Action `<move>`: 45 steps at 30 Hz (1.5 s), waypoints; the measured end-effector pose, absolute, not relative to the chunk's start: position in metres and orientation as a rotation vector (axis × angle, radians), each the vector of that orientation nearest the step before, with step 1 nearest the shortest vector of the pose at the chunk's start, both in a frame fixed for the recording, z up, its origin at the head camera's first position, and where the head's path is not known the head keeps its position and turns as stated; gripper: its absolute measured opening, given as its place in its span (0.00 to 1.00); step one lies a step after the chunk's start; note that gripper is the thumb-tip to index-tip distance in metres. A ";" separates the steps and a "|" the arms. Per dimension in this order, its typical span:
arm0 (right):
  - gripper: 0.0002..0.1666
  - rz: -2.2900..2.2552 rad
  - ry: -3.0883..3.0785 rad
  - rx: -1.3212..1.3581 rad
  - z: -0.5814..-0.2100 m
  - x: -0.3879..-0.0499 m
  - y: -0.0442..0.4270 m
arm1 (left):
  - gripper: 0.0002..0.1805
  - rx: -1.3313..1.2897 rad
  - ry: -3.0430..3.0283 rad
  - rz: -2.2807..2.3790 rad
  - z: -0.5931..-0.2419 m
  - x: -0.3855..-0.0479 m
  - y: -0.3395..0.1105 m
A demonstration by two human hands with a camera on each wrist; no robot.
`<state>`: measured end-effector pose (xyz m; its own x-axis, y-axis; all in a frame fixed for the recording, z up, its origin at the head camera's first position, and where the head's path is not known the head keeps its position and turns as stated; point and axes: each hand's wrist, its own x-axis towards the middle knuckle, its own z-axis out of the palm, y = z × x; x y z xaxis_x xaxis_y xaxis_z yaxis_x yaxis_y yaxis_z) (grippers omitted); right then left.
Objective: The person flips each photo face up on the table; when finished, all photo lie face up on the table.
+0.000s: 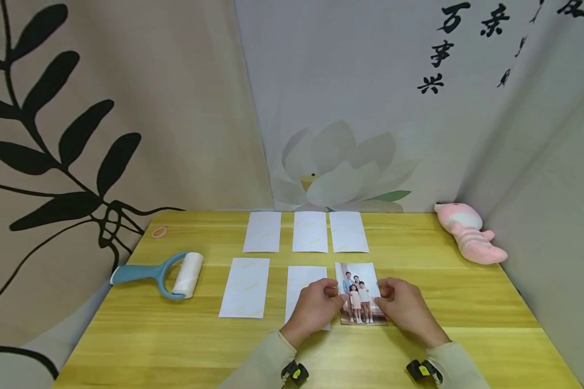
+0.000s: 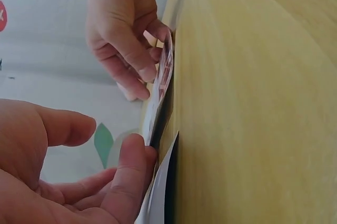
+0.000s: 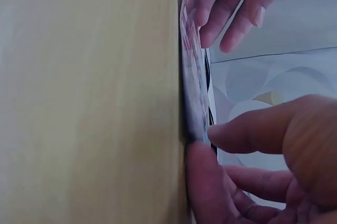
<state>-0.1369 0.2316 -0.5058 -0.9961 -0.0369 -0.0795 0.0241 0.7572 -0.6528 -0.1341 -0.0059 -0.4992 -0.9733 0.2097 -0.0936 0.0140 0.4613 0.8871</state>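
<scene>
A family photo (image 1: pixel 359 294) lies face up at the right end of the near row, its edges slightly off the wood in the wrist views. My right hand (image 1: pixel 409 308) pinches its right edge; in the right wrist view the thumb (image 3: pixel 231 135) is on the picture side and a finger at the edge. At the left edge, my left hand (image 1: pixel 316 305) touches the photo with its fingers, while its thumb (image 2: pixel 71 128) stands apart in the left wrist view. Beneath the left hand, a white card (image 1: pixel 302 278) is partly hidden.
Another white card (image 1: pixel 245 287) lies left in the near row. Behind are three more cards, the middle one (image 1: pixel 310 232) among them. A blue-handled lint roller (image 1: pixel 163 273) and a pink ring (image 1: pixel 159 232) lie left. A pink plush toy (image 1: pixel 469 232) rests at the table's (image 1: pixel 467 346) back right.
</scene>
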 end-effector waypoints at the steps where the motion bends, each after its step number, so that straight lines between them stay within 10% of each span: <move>1: 0.24 -1.048 2.873 -0.017 -0.505 -0.137 0.231 | 0.25 0.200 2.520 1.526 -0.499 -0.134 -0.007; 45: 0.30 -1.499 2.582 -0.298 -0.503 -0.129 0.124 | 0.30 -0.060 2.603 1.533 -0.495 -0.131 -0.085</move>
